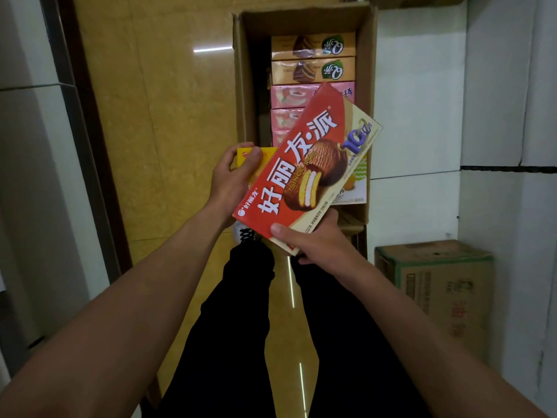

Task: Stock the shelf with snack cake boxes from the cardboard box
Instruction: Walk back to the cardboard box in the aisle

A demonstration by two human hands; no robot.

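**Me:** My right hand pinches the near corner of the red snack cake box, thumb on the printed face, the other fingers underneath. My left hand is curled round the end of a yellow box that sits mostly hidden behind the red one. Both are lifted above the open cardboard box on the floor.

**Helper:** Is that corner grip enough?

**Me:** Barely, I'd say. The box is long and tilted, so most of it hangs away from my thumb. I'd slide the hand toward the middle before carrying it.

**Helper:** What else is down there?

**Me:** Tan boxes at the far end, pink boxes closer in, all packed in a row. A second carton stands against the white units on my right.

**Helper:** Anything in the way?

**Me:** My own legs, just beside the box. The shelf itself isn't in sight, so I'd have to turn first.
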